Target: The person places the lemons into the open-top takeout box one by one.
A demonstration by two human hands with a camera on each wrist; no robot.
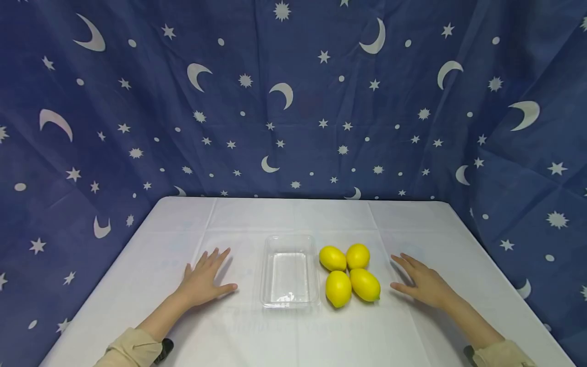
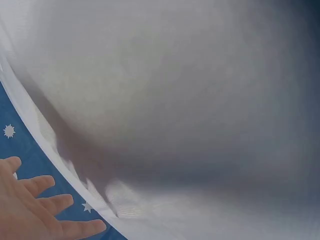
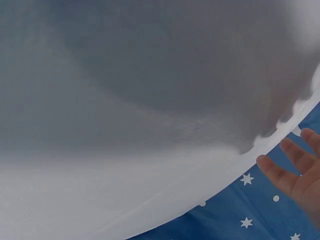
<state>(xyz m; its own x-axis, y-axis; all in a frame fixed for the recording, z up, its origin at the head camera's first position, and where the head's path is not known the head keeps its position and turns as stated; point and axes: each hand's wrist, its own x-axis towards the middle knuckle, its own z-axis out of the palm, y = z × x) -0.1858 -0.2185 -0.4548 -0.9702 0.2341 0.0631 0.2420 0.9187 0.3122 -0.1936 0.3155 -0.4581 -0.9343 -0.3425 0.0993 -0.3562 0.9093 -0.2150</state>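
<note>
Your left hand (image 1: 205,282) and right hand (image 1: 424,284) lie flat, fingers spread, holding nothing, flanking the clear tray (image 1: 289,303) and four touching lemons (image 1: 349,274), which may roll away if nudged carelessly.

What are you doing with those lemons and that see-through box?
A person sits at a table covered in white cloth, with both hands lying flat and holding nothing. The left hand rests to the left of a clear plastic tray, which has nothing in it. The right hand rests to the right of four yellow lemons bunched together beside the tray. Neither hand touches the lemons or the tray.
</note>
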